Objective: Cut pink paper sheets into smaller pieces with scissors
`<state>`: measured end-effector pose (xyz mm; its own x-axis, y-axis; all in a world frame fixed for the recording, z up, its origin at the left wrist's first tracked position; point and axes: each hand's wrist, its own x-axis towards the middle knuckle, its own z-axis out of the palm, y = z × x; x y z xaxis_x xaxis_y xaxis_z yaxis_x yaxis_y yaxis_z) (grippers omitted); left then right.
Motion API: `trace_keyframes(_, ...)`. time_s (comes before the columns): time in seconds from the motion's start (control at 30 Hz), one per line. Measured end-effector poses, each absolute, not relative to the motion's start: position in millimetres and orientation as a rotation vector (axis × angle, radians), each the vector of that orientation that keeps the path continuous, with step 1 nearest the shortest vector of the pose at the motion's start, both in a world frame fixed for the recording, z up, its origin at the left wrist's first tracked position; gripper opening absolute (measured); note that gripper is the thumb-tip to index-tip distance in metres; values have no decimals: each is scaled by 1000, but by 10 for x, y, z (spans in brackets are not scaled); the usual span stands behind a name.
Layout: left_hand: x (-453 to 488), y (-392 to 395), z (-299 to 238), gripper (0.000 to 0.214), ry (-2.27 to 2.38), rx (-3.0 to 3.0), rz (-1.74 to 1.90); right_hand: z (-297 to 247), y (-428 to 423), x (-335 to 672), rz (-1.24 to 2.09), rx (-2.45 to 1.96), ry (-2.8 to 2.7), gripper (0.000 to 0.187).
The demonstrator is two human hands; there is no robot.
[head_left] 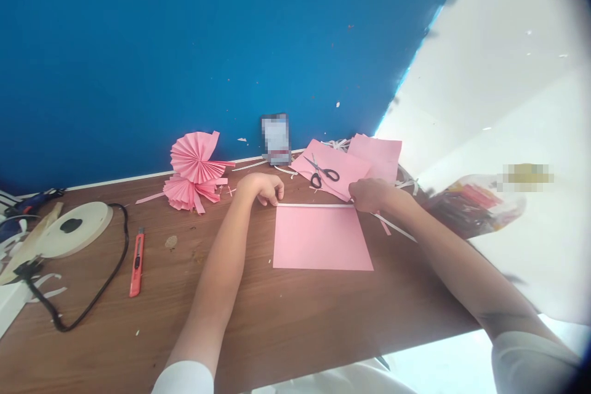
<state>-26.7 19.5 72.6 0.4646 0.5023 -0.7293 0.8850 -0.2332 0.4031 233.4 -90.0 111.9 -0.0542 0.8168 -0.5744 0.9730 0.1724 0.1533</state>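
Observation:
A pink paper sheet (321, 239) lies flat on the wooden table, and a narrow white tape strip (316, 205) runs along its far edge. At the sheet's far left corner is my left hand (262, 188), fingers curled and thumb and index finger pinched on the strip's end. My right hand (369, 195) is closed at the far right corner, on the other end of the strip; its fingertips are partly hidden. Just beyond it, black-handled scissors (323, 173) rest on loose pink sheets (330, 163).
Folded pink paper fans (194, 160) sit at the back left. A red box cutter (137, 261) and a large tape roll (83, 231) with a black cable (104, 289) lie left. A phone-like object (276, 138) leans on the blue wall; a plastic bag (480, 203) is right.

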Motion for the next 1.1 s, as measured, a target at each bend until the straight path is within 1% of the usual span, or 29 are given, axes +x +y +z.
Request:
trace_keyframes(0.13,-258,173,744,41,1184,1899,-586,1112,-911,2325,-350,1683,1906,44)
trace_keyframes(0.5,-212,141,767,41,1230,1974,-600,1041,-883,2337,-334,1700,1910,39)
trace_keyframes(0.7,-202,139,794,40,1219,2002,-637,1000,-865,2348,-314,1693,1900,47)
trace_keyframes(1.1,-131,66,882,38,1266,2022,-706,1022,-874,2318,-317,1690,1883,47)
